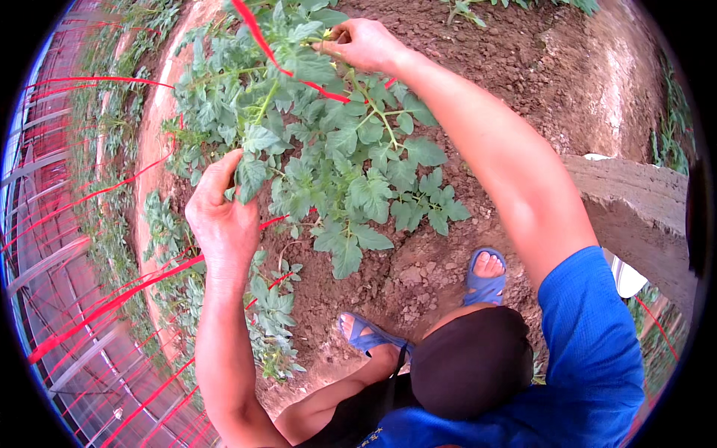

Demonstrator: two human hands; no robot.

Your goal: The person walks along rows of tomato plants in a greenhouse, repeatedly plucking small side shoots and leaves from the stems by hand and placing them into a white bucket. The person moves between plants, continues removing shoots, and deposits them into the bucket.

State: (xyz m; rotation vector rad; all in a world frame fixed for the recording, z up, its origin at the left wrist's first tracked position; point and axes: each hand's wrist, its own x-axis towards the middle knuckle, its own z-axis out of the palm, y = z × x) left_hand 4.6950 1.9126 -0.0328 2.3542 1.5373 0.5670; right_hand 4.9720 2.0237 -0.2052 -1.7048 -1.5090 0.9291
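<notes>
A bushy tomato plant [336,145] with green leaves and small yellow flowers fills the space before me. My left hand [224,215] is at its left side, with thumb and fingers around a leafy shoot [252,176]; leaves cover the fingertips. Near the plant's top, the fingers of my right hand [364,45] pinch together at a flowering shoot [327,36]. Exactly what lies between those fingertips is partly hidden. A red twine [319,89] slants across the upper foliage, close to the right hand.
More red strings [117,302] stretch away at the left, beside other tomato plants [271,305]. Brown clumpy soil [409,274] surrounds my feet in blue sandals [486,277]. At right, a rough concrete-like beam [633,196] stands near my elbow.
</notes>
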